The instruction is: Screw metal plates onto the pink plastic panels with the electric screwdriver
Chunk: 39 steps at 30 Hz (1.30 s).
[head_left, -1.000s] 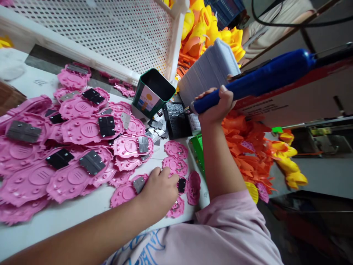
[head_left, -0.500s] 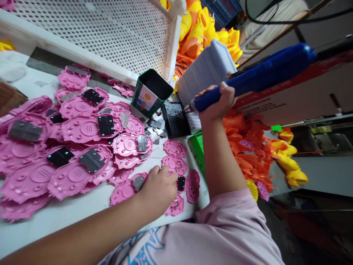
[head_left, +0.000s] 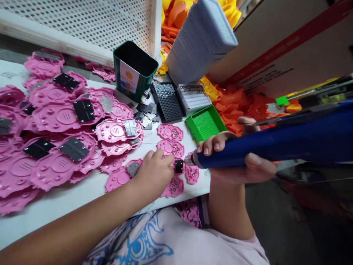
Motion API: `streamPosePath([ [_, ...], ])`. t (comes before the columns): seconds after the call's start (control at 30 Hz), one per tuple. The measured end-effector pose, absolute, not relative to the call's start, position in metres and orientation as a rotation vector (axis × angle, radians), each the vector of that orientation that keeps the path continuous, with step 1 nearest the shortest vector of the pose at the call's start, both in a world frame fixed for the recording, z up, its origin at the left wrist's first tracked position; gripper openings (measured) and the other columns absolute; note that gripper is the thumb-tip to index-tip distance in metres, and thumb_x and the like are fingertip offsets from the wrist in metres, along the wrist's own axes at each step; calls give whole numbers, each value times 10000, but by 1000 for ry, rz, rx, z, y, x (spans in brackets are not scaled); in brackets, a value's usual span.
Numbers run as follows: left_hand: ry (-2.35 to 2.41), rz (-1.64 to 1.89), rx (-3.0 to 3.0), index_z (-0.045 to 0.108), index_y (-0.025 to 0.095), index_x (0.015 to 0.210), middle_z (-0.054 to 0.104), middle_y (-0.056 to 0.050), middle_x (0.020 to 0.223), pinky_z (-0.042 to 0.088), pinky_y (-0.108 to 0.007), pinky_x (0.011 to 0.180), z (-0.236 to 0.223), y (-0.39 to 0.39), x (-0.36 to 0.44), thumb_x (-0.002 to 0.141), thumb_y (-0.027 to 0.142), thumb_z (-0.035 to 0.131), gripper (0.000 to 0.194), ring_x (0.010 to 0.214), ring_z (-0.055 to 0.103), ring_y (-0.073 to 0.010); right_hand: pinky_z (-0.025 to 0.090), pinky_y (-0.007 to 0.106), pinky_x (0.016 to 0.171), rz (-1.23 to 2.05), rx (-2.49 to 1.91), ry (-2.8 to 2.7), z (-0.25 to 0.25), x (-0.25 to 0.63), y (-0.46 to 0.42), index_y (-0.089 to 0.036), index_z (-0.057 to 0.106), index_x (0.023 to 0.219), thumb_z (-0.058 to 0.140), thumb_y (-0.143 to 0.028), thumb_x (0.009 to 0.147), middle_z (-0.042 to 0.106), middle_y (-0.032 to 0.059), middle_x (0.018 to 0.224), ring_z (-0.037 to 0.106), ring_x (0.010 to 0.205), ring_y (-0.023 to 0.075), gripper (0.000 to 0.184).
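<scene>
My right hand (head_left: 249,172) is wrapped round a blue electric screwdriver (head_left: 275,143), held nearly level, its tip pointing left. That tip is right beside a small black plate (head_left: 179,166) on a pink plastic part. My left hand (head_left: 156,171) is closed, fingers pressed on this part and covering most of it. To its left a pink shell (head_left: 118,178) with a grey metal plate (head_left: 133,168) lies partly under the hand. Other pink parts with small metal pieces surround the work, including a small pink piece (head_left: 192,174) below the screwdriver tip.
A heap of pink shells (head_left: 57,117) with metal plates covers the left. Behind are a dark green tin (head_left: 129,79), a black screw tray (head_left: 169,103), a white tray (head_left: 194,98), a green basket (head_left: 205,123), stacked pale trays (head_left: 197,44) and a white crate (head_left: 91,22).
My right hand has brought the screwdriver down from above the trays to the black plate, tilting it to nearly level. My left hand stays on the pink part. The view has shifted.
</scene>
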State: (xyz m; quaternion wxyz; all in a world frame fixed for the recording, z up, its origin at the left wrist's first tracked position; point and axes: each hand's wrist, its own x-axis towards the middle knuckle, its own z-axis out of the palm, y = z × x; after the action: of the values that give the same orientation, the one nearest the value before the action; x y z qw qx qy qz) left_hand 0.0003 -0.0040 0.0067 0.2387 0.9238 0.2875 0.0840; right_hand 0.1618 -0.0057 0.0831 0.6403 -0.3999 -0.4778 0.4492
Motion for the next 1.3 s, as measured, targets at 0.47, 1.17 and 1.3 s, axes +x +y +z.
streamPosePath([
  [0.47, 802, 243, 2552, 693, 174, 741, 646, -61, 874, 287, -348, 658, 7, -5, 1, 861, 258, 641, 155, 862, 478, -249, 490, 326, 525, 971, -932, -1042, 71, 169, -36, -280, 631, 1030, 626, -359, 646, 603, -16, 621, 562, 512, 154, 393],
  [1.17, 827, 171, 2521, 709, 184, 754, 645, -58, 868, 293, -363, 651, 8, -7, 2, 860, 259, 646, 144, 888, 485, -258, 482, 372, 557, 866, -851, -1201, 63, 161, -51, -238, 557, 1166, 586, -304, 720, 596, 9, 716, 577, 583, 180, 451],
  [1.3, 802, 120, 2505, 716, 178, 779, 636, -70, 864, 306, -353, 650, 9, -5, 4, 873, 251, 622, 152, 897, 472, -262, 487, 401, 562, 772, -920, -1227, 63, 152, -63, -241, 531, 1183, 580, -305, 752, 581, 10, 736, 574, 602, 191, 438],
])
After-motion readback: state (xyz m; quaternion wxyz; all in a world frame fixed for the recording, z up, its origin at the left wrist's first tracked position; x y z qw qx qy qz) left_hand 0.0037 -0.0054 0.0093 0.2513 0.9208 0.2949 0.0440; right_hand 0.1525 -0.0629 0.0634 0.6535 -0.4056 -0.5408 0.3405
